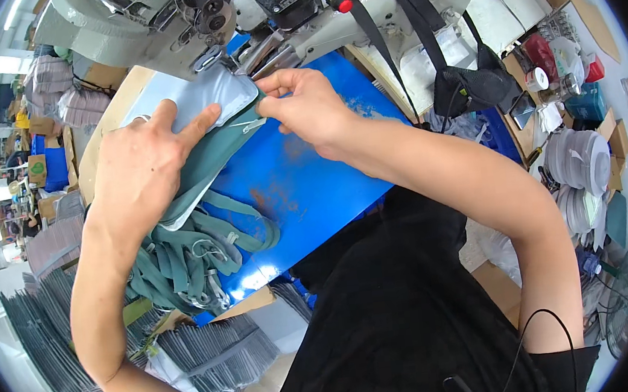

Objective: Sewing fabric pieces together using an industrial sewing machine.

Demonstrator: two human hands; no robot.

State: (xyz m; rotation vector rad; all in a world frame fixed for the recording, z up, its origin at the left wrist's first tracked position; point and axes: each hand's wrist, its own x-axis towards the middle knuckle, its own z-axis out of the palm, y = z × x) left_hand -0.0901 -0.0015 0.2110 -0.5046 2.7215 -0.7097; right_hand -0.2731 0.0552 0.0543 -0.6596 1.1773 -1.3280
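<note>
My left hand (141, 163) lies with fingers spread on a light grey-blue fabric panel (191, 94), pressing it against the work surface. Under the panel runs a green fabric piece (212, 157) with a pale edge. My right hand (309, 109) pinches the green edging at the panel's right corner between thumb and fingers. Just beyond that corner are the sewing machine's metal parts (270, 53); the needle area is partly hidden. A heap of green straps (192, 261) hangs together at the near left of the blue table (304, 174).
The sewing machine (132, 32) fills the far side. A black pouch (473, 86) hangs at the right on straps. Rolls of white tape (579, 159) stand farther right. Stacked fabric panels (208, 357) lie below at the left.
</note>
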